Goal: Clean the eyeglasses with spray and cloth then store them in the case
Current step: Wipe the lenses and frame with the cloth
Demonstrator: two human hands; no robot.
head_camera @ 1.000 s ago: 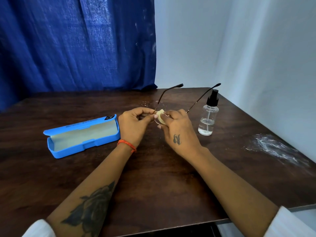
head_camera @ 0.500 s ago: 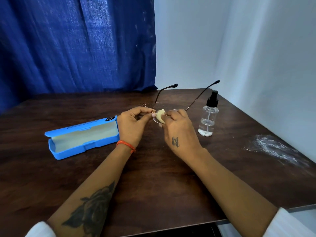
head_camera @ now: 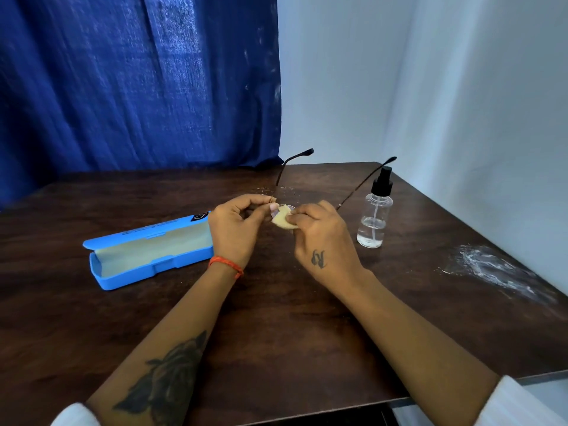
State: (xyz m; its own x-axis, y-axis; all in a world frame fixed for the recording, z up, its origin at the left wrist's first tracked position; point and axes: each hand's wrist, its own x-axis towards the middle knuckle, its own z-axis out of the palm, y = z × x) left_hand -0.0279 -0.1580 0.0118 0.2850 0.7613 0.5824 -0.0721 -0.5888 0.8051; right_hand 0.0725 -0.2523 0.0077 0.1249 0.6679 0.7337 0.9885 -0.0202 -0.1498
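Note:
Thin-framed eyeglasses (head_camera: 287,167) are held above the middle of the table, their two temples pointing away from me. My left hand (head_camera: 238,227) pinches the frame at the left lens. My right hand (head_camera: 322,241) presses a small pale yellow cloth (head_camera: 283,221) against that lens, which is mostly hidden by the cloth and fingers. A clear spray bottle (head_camera: 373,221) with a black pump stands upright just right of my right hand. An open blue glasses case (head_camera: 147,250) with a pale lining lies on the table to the left of my left hand.
The dark wooden table (head_camera: 276,333) has a white powdery smear (head_camera: 491,269) near its right edge. A blue curtain (head_camera: 138,81) hangs behind the table at the left, and a white wall (head_camera: 430,87) stands at the back and right.
The glasses have tilted a little, the temple tips shifting left, and the cloth has slid on the lens under my right fingers. Case and bottle stay put.

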